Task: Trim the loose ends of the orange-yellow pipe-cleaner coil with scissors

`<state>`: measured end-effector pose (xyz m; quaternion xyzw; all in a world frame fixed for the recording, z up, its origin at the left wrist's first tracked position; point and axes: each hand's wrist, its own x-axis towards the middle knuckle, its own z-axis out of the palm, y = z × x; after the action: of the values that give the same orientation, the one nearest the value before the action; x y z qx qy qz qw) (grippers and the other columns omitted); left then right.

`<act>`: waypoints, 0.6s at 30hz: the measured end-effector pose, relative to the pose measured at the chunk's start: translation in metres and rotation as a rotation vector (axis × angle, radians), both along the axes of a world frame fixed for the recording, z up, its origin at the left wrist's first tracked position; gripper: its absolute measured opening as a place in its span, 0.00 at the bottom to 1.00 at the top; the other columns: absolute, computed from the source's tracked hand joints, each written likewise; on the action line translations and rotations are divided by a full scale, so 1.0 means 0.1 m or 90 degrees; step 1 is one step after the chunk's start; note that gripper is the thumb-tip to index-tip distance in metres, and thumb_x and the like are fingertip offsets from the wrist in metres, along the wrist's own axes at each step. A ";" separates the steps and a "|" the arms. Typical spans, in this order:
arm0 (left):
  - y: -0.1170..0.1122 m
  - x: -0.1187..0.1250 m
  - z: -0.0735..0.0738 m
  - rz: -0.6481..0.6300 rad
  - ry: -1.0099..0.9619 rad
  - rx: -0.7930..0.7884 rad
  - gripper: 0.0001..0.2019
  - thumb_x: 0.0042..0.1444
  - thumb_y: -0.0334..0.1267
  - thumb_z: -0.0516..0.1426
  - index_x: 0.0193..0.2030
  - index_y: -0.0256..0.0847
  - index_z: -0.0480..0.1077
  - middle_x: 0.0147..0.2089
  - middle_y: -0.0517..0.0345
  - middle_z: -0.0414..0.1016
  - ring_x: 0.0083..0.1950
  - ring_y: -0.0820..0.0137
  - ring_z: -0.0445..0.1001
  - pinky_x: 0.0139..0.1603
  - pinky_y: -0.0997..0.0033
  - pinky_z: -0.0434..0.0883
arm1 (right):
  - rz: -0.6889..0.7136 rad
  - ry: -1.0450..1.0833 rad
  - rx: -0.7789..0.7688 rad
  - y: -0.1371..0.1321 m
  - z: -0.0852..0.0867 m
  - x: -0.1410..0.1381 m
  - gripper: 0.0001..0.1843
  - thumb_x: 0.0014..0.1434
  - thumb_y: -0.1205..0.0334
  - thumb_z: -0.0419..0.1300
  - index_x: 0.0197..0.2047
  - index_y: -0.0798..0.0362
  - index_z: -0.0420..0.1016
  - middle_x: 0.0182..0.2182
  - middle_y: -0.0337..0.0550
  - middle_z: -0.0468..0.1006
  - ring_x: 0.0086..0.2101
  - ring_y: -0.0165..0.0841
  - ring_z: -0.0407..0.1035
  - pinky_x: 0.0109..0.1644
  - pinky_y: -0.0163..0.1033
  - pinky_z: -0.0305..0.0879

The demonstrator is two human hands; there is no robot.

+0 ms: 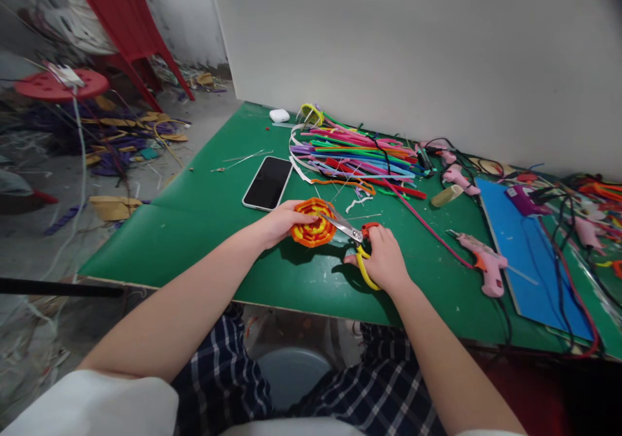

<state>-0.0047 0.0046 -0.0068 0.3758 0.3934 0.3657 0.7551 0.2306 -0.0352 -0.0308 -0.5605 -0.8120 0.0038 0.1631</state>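
Note:
My left hand (283,222) pinches the left edge of a round woven disc (314,234) with orange and yellow rings, thumb on top. In my right hand (385,254) is a pair of scissors (346,228) with orange and yellow handles. The blades are slightly parted and point left, their tips over the disc's upper middle. Whether the tips touch it, I cannot tell. Just behind my left hand lies a phone (268,183) with a dark screen.
A bundle of coloured pipe cleaners (359,154) lies at the back of the green table (194,229). On the right are a pink glue gun (490,267), a blue board (525,261) and tangled cables. A white earbud case (279,116) sits at the far edge, beside thin wires.

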 end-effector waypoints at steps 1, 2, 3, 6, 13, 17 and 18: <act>0.00 0.00 0.00 0.000 -0.001 0.000 0.15 0.41 0.29 0.61 0.39 0.34 0.72 0.35 0.52 0.76 0.36 0.66 0.74 0.42 0.64 0.69 | 0.001 -0.001 0.001 0.00 0.00 0.00 0.25 0.45 0.41 0.56 0.35 0.54 0.62 0.33 0.49 0.67 0.34 0.41 0.60 0.37 0.43 0.58; 0.00 0.01 0.00 0.000 -0.002 -0.001 0.15 0.41 0.29 0.61 0.39 0.34 0.72 0.35 0.52 0.76 0.36 0.66 0.74 0.42 0.64 0.69 | 0.001 -0.001 0.002 0.00 0.00 0.00 0.25 0.45 0.41 0.56 0.35 0.54 0.62 0.33 0.49 0.67 0.34 0.41 0.60 0.37 0.43 0.58; 0.00 0.01 0.00 0.000 -0.003 -0.001 0.15 0.41 0.30 0.61 0.39 0.34 0.72 0.35 0.52 0.76 0.36 0.66 0.74 0.42 0.64 0.70 | 0.000 -0.003 0.002 0.00 0.00 0.00 0.25 0.45 0.41 0.56 0.35 0.54 0.62 0.33 0.49 0.67 0.34 0.40 0.60 0.37 0.43 0.58; 0.00 0.01 0.00 -0.003 -0.004 -0.001 0.15 0.41 0.29 0.61 0.40 0.35 0.72 0.36 0.52 0.76 0.36 0.66 0.74 0.42 0.64 0.70 | -0.004 -0.010 0.000 0.00 0.01 -0.01 0.25 0.45 0.41 0.56 0.35 0.54 0.62 0.32 0.49 0.67 0.34 0.40 0.60 0.37 0.43 0.58; 0.00 0.00 0.01 -0.004 0.006 -0.002 0.15 0.42 0.30 0.61 0.40 0.34 0.71 0.36 0.51 0.76 0.37 0.65 0.74 0.43 0.63 0.69 | -0.003 0.000 -0.007 0.00 0.01 0.00 0.25 0.45 0.40 0.56 0.34 0.54 0.62 0.32 0.48 0.67 0.34 0.40 0.60 0.37 0.42 0.58; 0.00 0.00 0.02 -0.003 0.013 -0.003 0.16 0.41 0.30 0.61 0.41 0.34 0.71 0.37 0.50 0.76 0.37 0.65 0.74 0.43 0.62 0.69 | -0.002 0.015 -0.008 0.00 0.02 0.00 0.23 0.44 0.40 0.56 0.31 0.52 0.61 0.30 0.46 0.67 0.33 0.39 0.60 0.36 0.42 0.58; 0.00 0.00 0.02 -0.003 0.013 -0.004 0.16 0.41 0.30 0.61 0.41 0.34 0.71 0.37 0.50 0.76 0.37 0.65 0.74 0.43 0.62 0.69 | -0.001 0.019 -0.007 0.00 0.02 0.00 0.23 0.44 0.40 0.56 0.30 0.52 0.60 0.30 0.46 0.67 0.33 0.38 0.60 0.36 0.42 0.58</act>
<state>-0.0046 0.0043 -0.0052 0.3781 0.4016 0.3591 0.7529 0.2306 -0.0349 -0.0288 -0.5621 -0.8088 0.0163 0.1721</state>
